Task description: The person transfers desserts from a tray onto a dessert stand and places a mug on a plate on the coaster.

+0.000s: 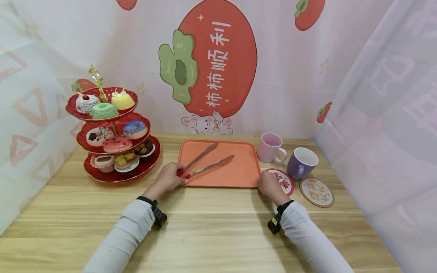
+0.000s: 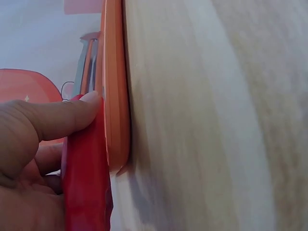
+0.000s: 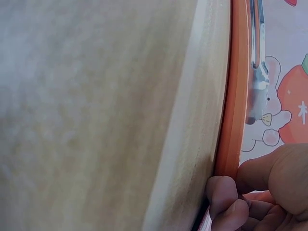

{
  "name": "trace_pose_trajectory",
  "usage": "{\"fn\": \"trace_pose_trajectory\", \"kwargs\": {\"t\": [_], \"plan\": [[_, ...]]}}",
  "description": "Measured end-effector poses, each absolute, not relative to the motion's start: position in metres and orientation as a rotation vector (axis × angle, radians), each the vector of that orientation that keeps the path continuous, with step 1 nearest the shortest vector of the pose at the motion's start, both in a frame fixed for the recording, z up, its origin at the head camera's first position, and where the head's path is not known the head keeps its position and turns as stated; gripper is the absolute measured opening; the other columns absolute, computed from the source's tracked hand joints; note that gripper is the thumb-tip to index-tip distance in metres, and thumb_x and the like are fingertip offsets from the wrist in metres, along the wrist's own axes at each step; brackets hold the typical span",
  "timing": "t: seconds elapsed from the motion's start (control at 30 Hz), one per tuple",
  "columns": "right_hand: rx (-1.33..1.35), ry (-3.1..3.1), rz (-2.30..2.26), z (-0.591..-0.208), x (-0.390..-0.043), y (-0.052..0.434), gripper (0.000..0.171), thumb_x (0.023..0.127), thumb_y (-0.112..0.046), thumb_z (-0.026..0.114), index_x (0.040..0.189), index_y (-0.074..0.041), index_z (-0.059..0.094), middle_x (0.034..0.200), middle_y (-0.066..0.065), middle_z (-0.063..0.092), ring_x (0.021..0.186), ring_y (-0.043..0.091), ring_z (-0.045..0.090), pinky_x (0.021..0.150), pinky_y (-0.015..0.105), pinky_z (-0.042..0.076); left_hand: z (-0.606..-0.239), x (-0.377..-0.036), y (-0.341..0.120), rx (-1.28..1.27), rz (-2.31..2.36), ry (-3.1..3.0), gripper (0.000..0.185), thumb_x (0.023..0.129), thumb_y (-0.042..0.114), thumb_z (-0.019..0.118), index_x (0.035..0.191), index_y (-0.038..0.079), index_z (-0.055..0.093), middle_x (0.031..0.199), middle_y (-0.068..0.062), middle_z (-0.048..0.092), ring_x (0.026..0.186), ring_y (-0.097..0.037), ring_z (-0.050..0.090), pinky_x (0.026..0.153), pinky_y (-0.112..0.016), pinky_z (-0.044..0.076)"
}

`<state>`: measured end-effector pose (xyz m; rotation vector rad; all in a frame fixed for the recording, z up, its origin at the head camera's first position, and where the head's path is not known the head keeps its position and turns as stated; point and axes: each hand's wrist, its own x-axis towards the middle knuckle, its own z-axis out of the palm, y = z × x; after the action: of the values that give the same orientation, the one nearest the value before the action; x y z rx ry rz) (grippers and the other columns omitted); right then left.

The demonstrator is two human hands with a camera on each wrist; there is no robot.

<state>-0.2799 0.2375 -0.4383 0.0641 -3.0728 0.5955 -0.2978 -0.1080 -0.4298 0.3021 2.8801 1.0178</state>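
Left hand (image 1: 168, 177) gripped the tongs (image 1: 211, 166) while the right hand (image 1: 269, 185) pinched a corner of the orange tray (image 1: 239, 167)

The left hand was clamped on the red handles (image 2: 86, 168) of the tongs, thumb laid along the outside, at the tray's near left corner. The metal arms stood apart in a V and reached over the tray toward its far side; whether their tips touched its floor could not be told. The right hand closed at the near right corner, its thumb against the rim and its fingers curled beneath.

The tray sat flat on the wood-grain worktop (image 1: 218, 227), its long side toward the person. Just beyond the right hand, and partly covered by it, lay a red-edged coaster (image 1: 286, 183). A second, tan-edged coaster (image 1: 316, 192) lay farther right. Behind the coasters stood a pink mug (image 1: 268, 148), near the tray's far right corner, and a purple mug (image 1: 306, 167), both upright.

To the left, apart from the tray, rose a red three-tiered stand (image 1: 151, 163), with desserts (image 1: 104, 111) on every level. A pale cloth (image 1: 280, 83) printed with a big red persimmon hung behind everything.
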Motion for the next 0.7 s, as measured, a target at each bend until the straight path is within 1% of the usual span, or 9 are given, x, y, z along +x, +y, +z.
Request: {"fn": "trace_pose_trajectory", "kwargs": {"t": [0.27, 0.47, 0.6, 0.7], "plan": [[0.067, -3.079, 0.595, -0.4357, -0.28, 0.2361, 0.014, 0.081, 0.002, 0.049, 0.068, 0.001, 0.054, 0.063, 0.01, 0.05, 0.06, 0.025, 0.049, 0.058, 0.038, 0.043, -0.4272, -0.2978, -0.1083, 0.288, 1.018, 2.86, 0.044, 0.072, 0.014, 0.08, 0.11, -0.002, 0.064, 0.097, -0.012, 0.059, 0.089, -0.029, 0.049, 0.078, -0.043, 0.039], [0.063, -3.091, 0.592, -0.4353, -0.2793, 0.2363, 0.014, 0.081, 0.002, 0.048, 0.069, 0.0, 0.054, 0.064, 0.011, 0.05, 0.061, 0.025, 0.049, 0.058, 0.038, 0.043, -0.4274, -0.2987, -0.1077, 0.269, 1.028, 2.851, 0.043, 0.072, 0.012, 0.08, 0.109, -0.002, 0.064, 0.099, -0.013, 0.06, 0.09, -0.029, 0.051, 0.08, -0.043, 0.04], [0.094, -3.07, 0.584, -0.4361, -0.2788, 0.2368, 0.014, 0.081, 0.002, 0.049, 0.068, 0.001, 0.054, 0.063, 0.011, 0.05, 0.061, 0.026, 0.05, 0.058, 0.04, 0.044, -0.4273, -0.2987, -0.1068, 0.278, 1.023, 2.867, 0.039, 0.071, 0.013, 0.081, 0.105, 0.0, 0.065, 0.096, -0.011, 0.061, 0.088, -0.028, 0.051, 0.078, -0.042, 0.04], [0.108, -3.062, 0.576, -0.436, -0.2792, 0.2366, 0.014, 0.08, 0.003, 0.049, 0.068, 0.001, 0.054, 0.063, 0.011, 0.05, 0.061, 0.026, 0.051, 0.058, 0.04, 0.044, -0.4274, -0.299, -0.107, 0.284, 1.018, 2.875, 0.042, 0.072, 0.015, 0.081, 0.107, 0.0, 0.065, 0.097, -0.012, 0.061, 0.089, -0.029, 0.051, 0.079, -0.043, 0.04]]}}
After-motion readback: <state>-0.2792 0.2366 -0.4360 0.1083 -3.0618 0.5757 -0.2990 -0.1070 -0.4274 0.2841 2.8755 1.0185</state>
